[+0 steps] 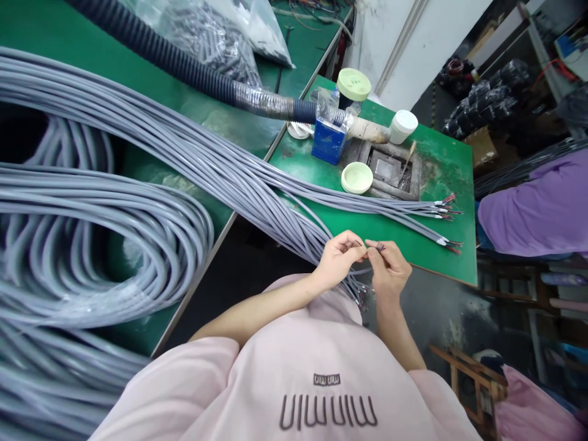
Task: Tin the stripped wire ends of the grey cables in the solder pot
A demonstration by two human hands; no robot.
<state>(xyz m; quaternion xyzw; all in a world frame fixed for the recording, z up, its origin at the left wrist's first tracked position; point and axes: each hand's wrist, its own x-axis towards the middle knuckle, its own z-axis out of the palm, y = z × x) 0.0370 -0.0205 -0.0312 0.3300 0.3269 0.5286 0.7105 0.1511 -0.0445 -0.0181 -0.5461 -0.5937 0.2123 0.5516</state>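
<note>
My left hand (340, 260) and my right hand (389, 264) meet in front of my chest, fingertips almost touching. Both are closed in a pinch on the thin wires (379, 247) at the end of a grey cable; the dark tips stick up by the right fingers. How the wires split between the fingers is too small to tell. Below my hands hangs a bundle of grey cables (257, 202) with stripped ends (361, 294). Beyond them, several separated cables (390, 208) lie on the green board, red and dark wires showing at their tips.
A square metal pot (388, 168) with a stick (408, 160) in it sits on the green board (452, 245). Around it are a pale dish (357, 177), a white jar (403, 127) and a blue box (328, 139) under a ribbed hose (184, 64). Coiled cables (174, 245) fill the left; a person in purple (537, 208) is at right.
</note>
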